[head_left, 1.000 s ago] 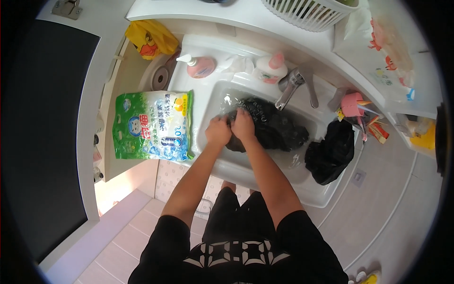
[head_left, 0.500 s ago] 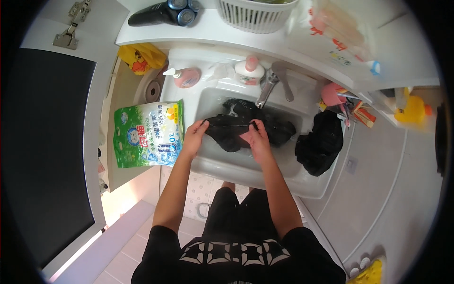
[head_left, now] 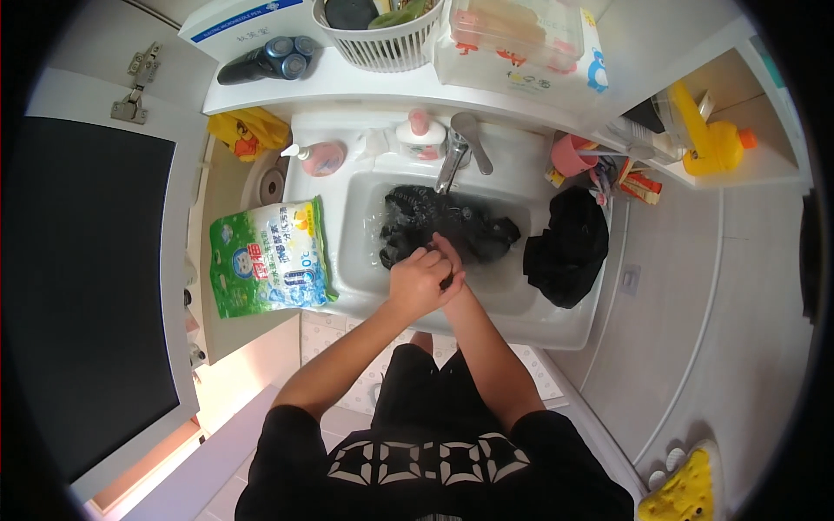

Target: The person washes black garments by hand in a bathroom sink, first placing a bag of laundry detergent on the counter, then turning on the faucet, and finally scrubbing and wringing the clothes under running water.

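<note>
White sink [head_left: 365, 260], centre frame, holds water and dark cloth [head_left: 452, 226]; both hands [head_left: 426, 280], apart earlier, now clasp together gripping cloth.

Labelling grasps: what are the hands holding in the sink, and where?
Both hands, left hand over right hand, pinch the near edge of the black garment in the sink; exact grip hidden.

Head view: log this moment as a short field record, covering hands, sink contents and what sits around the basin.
setting: white sink under a shelf
left hand: closed over the right hand, above the water
right hand: under the left, fingers at the wet black garment
sink contents: water, black garment
faucet: over the basin
left of sink: green detergent bag
right rim: second black cloth
</note>
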### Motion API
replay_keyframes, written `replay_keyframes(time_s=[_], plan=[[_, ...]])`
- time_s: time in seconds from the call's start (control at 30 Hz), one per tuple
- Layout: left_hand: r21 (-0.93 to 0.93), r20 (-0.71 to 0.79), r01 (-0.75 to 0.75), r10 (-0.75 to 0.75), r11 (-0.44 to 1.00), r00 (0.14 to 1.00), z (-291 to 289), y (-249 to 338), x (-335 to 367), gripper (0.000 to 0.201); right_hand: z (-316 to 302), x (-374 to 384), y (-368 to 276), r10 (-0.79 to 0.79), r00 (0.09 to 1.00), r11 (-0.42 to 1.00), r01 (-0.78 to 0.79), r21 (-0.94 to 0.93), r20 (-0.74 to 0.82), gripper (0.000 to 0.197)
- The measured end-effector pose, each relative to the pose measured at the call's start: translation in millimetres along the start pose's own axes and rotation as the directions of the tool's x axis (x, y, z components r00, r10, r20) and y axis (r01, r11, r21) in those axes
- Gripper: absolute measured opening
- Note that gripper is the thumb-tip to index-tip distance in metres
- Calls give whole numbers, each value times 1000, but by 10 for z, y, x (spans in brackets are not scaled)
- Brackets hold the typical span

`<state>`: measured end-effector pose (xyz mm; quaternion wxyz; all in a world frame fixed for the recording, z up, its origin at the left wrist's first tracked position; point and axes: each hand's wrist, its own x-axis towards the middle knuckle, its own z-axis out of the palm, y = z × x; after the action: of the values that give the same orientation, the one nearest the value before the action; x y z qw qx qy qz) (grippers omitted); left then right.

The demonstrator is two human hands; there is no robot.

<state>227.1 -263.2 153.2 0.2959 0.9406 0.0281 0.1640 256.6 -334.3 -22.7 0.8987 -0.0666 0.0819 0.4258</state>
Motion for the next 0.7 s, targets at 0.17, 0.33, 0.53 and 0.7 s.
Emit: replay_keyframes(time_s=[0.17, 0.33, 0.53, 0.7], plan=[[187, -50, 395, -393, 899, 918, 129, -673, 53, 29, 985, 62, 263, 173, 784, 973, -229, -19, -597, 39], [-108, 63, 42, -35, 993, 997, 381, 125, 100, 23, -457, 134, -618, 166, 983, 986, -163, -34, 77, 22], [141, -10, 538, -542, 831, 840, 73, -533, 229, 26, 1148, 14, 191, 30, 794, 974, -160, -162, -607, 28], [-36, 76, 117, -114, 992, 991, 335, 8, -38, 15, 10, 55, -364, 287, 954, 953, -293, -74, -84, 29]])
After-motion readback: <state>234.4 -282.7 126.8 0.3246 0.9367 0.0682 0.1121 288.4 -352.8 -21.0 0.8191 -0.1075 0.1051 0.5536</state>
